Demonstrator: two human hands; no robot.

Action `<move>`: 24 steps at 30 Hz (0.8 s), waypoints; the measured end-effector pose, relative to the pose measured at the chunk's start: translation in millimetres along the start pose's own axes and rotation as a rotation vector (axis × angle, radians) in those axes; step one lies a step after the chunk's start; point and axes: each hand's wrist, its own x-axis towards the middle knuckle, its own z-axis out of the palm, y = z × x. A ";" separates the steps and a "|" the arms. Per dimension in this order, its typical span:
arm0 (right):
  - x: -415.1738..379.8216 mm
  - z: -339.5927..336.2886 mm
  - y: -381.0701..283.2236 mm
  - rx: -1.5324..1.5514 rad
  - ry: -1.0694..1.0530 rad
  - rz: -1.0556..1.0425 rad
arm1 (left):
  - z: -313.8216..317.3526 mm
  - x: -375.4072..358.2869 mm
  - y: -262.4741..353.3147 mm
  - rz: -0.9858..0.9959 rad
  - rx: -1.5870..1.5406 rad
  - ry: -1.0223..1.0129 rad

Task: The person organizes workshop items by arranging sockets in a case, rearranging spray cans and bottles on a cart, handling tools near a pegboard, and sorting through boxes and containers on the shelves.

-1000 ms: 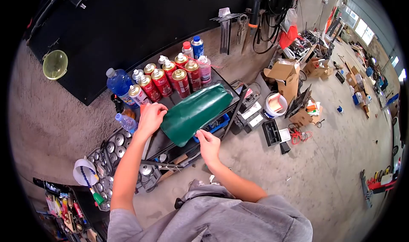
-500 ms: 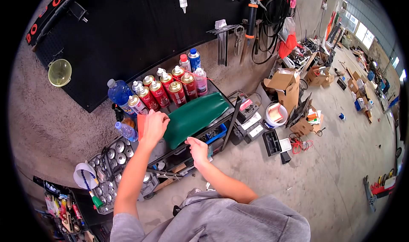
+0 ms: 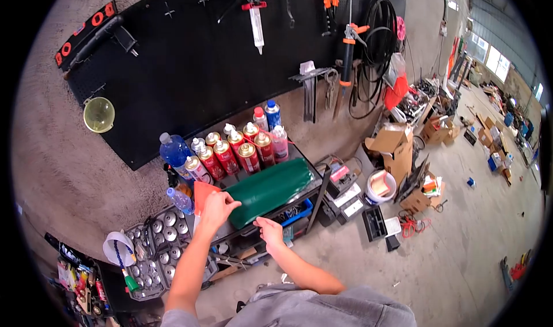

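Observation:
A glossy dark green curved panel (image 3: 273, 190) lies on the black shelf top in front of several spray cans. My left hand (image 3: 216, 209) is at its left end, thumb and fingertips pinched together right by the edge. An orange-red sheet (image 3: 203, 193) sticks up behind that hand, partly covered by it. My right hand (image 3: 269, 231) is below the panel's lower left edge, with thumb and index finger pinched close to it. I cannot tell what, if anything, is between the fingertips of either hand.
Red spray cans (image 3: 249, 159) and a bottle of blue liquid (image 3: 174, 149) stand behind the panel. A case of round metal sockets (image 3: 168, 229) lies at the left. A blue bin (image 3: 299, 210) sits under the shelf top. Tools hang on the black pegboard (image 3: 190, 56); a white bucket (image 3: 381, 186) stands right.
The view has tilted up, so the scene sits lower in it. My left hand has lowered slightly toward the panel's left end; my right hand stays by the lower edge.

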 end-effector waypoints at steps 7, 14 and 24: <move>-3.4 -4.1 -2.0 -0.108 -0.101 0.010 | -0.6 -21.5 11.7 -0.063 0.081 0.043; -3.4 -32.6 -9.4 -0.217 -0.332 0.117 | 5.0 -68.6 32.5 0.047 0.199 0.281; -32.7 -38.0 -72.1 -0.444 -0.487 0.028 | 2.6 -134.6 34.7 -0.088 0.310 0.227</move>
